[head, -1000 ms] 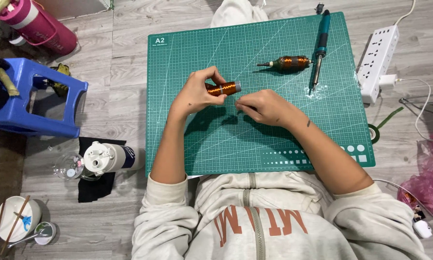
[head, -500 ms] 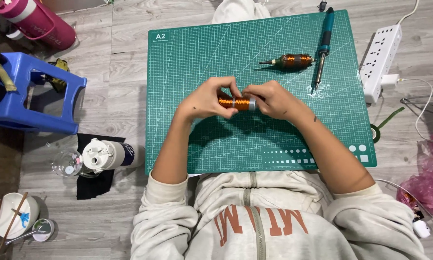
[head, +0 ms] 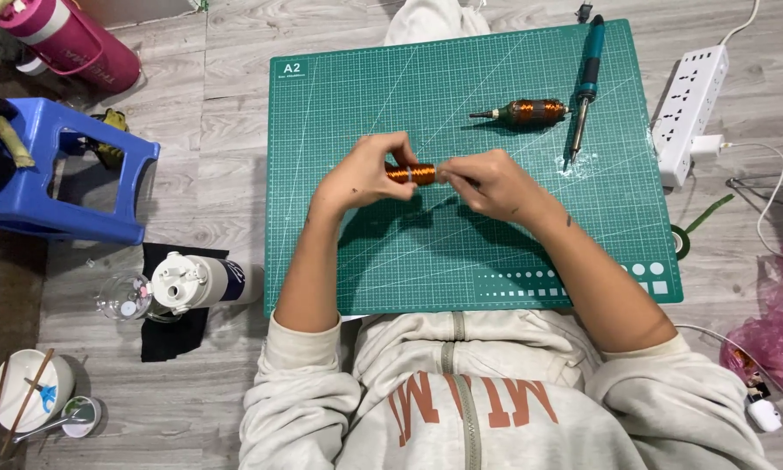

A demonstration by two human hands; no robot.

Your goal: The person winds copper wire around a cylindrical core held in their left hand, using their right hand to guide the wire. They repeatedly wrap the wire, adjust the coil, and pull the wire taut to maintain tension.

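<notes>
A small copper-wound coil (head: 411, 174) is gripped at its left end by the fingers of the left hand (head: 367, 171) and at its right end by the pinched fingertips of the right hand (head: 487, 183). The coil is held level, just above the middle of the green cutting mat (head: 365, 96), with both hands closed on it and the forearms laid across the mat's near edge.

Toward the mat's far right corner a second, larger copper-wound rotor (head: 525, 111) is laid on its side, and just beside it a teal-handled soldering iron (head: 586, 78) is set with its tip over a whitish smear.

Off the mat's right edge a white power strip (head: 692, 100) is seen on the wooden floor. Off the left edge a blue plastic stool (head: 61, 165) and a white-capped bottle (head: 202, 280) are found.
</notes>
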